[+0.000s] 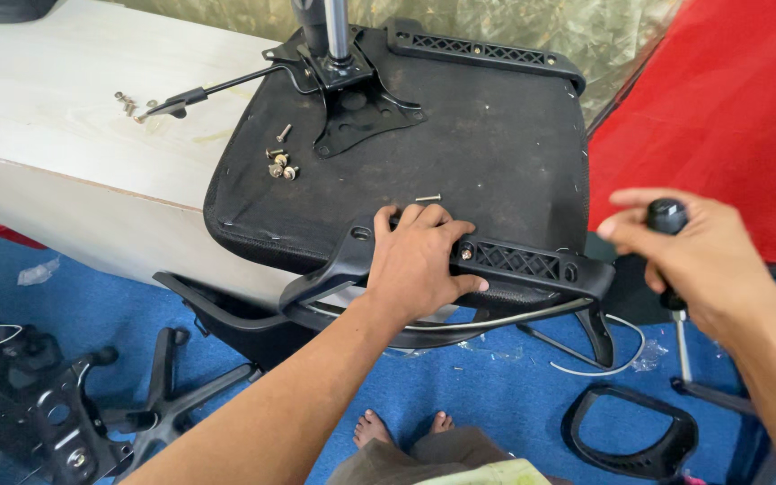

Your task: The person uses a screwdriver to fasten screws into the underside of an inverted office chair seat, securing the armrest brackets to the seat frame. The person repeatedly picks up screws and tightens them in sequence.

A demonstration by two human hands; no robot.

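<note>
Right hand (689,256) wrapped tight round a black-handled screwdriver (671,260), shaft pointing straight down, long axis upright, held off to the right of the seat and well clear of it. Left hand (419,260) spread flat, palm down, pinning the black armrest bracket (514,262) along the near edge of the upturned seat (496,135). Bracket lying crosswise, long axis left to right, one screw (466,253) seated just beside the thumb. Looks like the fastening step: driver tip likely to need swinging in over a bracket hole. Just beyond the fingers, a loose bolt (427,198). Farther left, a cluster of screws (280,165), then the tilt plate and post (339,63) at the far end, on the pale worktop (65,117).
</note>
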